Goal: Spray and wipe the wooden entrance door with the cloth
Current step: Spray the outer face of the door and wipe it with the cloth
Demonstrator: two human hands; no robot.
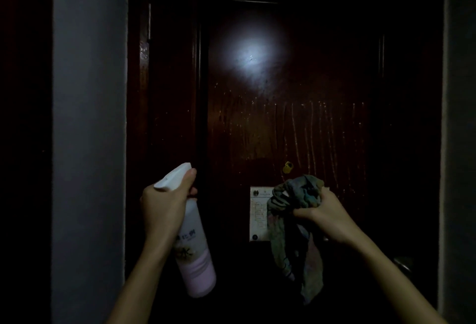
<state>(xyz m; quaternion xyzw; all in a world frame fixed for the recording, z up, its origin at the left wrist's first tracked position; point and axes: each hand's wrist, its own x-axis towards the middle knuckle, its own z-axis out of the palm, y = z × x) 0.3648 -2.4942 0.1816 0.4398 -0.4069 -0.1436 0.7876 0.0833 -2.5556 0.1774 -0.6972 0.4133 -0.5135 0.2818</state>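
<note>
The dark wooden entrance door fills the middle of the view, lit by a bright spot of light high up. Wet drip streaks run down its middle panel. My left hand grips a white and pink spray bottle by its neck, a finger on the trigger, nozzle pointing at the door. My right hand holds a crumpled grey-green cloth in front of the door; the cloth's loose end hangs down below the hand.
A grey wall edge stands close on the left. A white notice is stuck on the door behind the cloth, with a small brass piece above it. A metal door handle shows dimly at the lower right.
</note>
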